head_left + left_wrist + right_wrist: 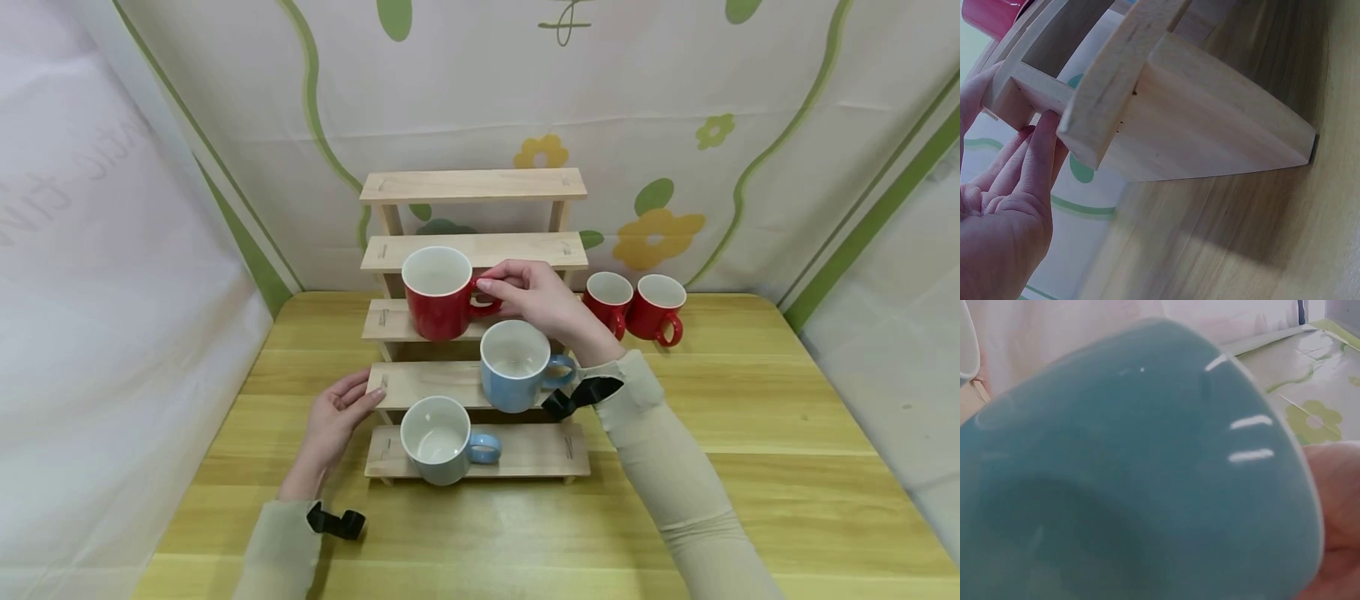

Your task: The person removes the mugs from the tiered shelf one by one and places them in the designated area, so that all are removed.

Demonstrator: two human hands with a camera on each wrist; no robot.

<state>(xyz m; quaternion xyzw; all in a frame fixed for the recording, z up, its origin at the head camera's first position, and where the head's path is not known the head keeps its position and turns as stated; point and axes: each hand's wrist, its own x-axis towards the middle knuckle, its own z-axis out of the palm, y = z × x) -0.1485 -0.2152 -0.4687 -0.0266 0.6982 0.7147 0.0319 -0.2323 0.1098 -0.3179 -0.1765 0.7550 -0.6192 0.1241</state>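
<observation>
My right hand [542,304] pinches the handle of a red mug [437,315] with a white inside. Upright, this mug overlaps the middle step of a wooden tiered shelf [427,383] in the head view. My left hand [333,425] grips the left end of the step above the lowest one. Its fingers [1038,153] reach under the plank in the left wrist view. A blue mug [510,385] sits on that same step, its handle pointing right. On the lowest step stands a pale blue-grey mug [442,472]. Blue mug interior [1135,437] fills most of the right wrist view.
Two more red mugs [654,312] stand on the wooden table [750,467], right of the shelf. The shelf's top step [472,185] rises in front of a patterned cloth backdrop [450,92]. Cloth sides flank the table left and right.
</observation>
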